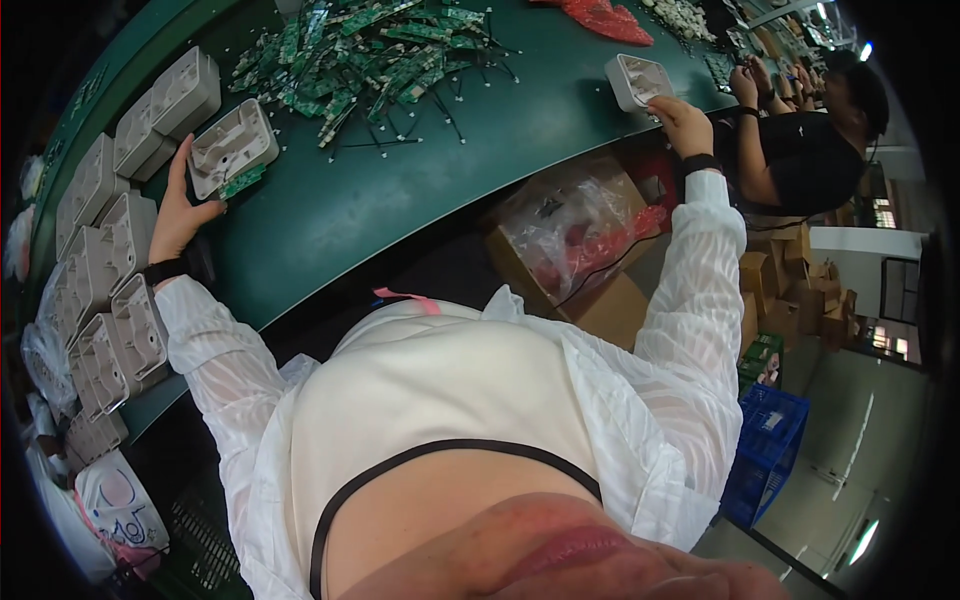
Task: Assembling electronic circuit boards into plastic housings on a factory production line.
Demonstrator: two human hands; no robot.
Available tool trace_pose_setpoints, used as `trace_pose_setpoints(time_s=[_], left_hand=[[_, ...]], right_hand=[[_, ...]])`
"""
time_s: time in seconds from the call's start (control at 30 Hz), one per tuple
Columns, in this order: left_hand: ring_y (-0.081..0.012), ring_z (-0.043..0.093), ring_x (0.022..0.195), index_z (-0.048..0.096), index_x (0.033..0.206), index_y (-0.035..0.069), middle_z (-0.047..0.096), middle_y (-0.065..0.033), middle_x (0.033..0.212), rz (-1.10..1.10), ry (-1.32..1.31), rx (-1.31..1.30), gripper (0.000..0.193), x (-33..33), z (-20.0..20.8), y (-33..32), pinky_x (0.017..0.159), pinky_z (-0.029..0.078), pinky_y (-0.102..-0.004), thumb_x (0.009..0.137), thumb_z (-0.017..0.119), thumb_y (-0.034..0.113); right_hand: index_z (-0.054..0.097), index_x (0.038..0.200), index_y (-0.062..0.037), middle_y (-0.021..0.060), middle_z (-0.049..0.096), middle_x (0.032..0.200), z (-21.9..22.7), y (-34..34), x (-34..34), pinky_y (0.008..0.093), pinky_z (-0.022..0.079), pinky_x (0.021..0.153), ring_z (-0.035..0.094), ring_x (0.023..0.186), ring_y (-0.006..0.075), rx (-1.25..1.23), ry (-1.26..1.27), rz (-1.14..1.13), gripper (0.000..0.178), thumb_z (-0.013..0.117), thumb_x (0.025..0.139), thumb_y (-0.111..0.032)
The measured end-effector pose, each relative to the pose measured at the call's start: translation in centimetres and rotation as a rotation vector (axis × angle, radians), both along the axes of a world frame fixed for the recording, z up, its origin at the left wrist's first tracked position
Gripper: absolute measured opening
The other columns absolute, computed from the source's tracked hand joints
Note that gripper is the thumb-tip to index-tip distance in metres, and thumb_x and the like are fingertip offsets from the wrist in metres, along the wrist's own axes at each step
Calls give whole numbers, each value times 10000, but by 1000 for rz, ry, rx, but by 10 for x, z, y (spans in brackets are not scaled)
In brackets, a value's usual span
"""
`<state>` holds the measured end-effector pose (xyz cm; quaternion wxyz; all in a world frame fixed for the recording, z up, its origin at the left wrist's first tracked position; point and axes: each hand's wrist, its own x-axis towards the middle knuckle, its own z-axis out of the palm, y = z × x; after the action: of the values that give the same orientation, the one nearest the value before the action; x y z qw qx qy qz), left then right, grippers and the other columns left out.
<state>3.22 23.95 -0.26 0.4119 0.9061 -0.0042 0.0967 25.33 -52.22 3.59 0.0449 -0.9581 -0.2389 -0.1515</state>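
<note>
White housing lies on the green worktop, circuit board at its near edge; left hand spread alongside. Right hand pinches near corner of second housing.

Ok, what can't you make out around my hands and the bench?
In the head view:
Circuit boards: upper ones hide those beneath.
Red plastic: cut off by the top edge.
Pale parts: too small to identify.
White housing at your right hand: underside faces away.
</note>
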Motion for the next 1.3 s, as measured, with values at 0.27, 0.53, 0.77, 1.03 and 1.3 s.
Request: trace_pose_setpoints(time_s=[0.27, 0.53, 0.77, 1.03, 1.3], left_hand=[[-281, 444, 1448, 310, 1610, 95, 413, -155, 1585, 153, -23, -177, 1034, -26, -7, -4, 1204, 330, -391, 689, 773, 16], [-302, 504, 1390, 306, 1607, 100, 454, -152, 1528, 333, -129, -305, 1065, -103, 50, -116, 1167, 395, -409, 677, 824, 72], [-300, 547, 1347, 370, 1563, 77, 547, -166, 1429, 109, -156, -160, 1025, -45, 68, -218, 1151, 418, -415, 651, 831, 166], [-422, 555, 1276, 385, 1524, 34, 539, -225, 1400, -50, -209, 55, 1022, -11, 38, -279, 1093, 459, -431, 627, 844, 205], [-444, 524, 1245, 384, 1507, 30, 499, -224, 1382, -112, -241, -8, 985, 22, 11, -328, 1051, 468, -460, 657, 852, 198]], right_hand=[[765, 1095, -172, 88, 745, 1094, -22, -46, 53, 444, 556, 829, 699, 995, 347, -92, 74, -65, 207, 667, 950, -283], [707, 1232, -153, 78, 690, 1294, -23, -30, 53, 451, 559, 849, 693, 1054, 363, -130, 1, -59, 270, 638, 976, -204], [695, 1223, -58, 115, 677, 1191, 5, 169, -95, 319, 542, 693, 647, 776, 191, 504, 179, 353, 342, 759, 887, -44], [707, 1153, -34, 119, 692, 1159, 6, 245, -179, 339, 562, 714, 694, 833, 270, 583, 214, 582, 301, 770, 859, -29], [712, 1091, -37, 143, 711, 1051, -17, 198, -163, 388, 569, 772, 706, 915, 353, 391, 136, 468, 224, 692, 880, 34]])
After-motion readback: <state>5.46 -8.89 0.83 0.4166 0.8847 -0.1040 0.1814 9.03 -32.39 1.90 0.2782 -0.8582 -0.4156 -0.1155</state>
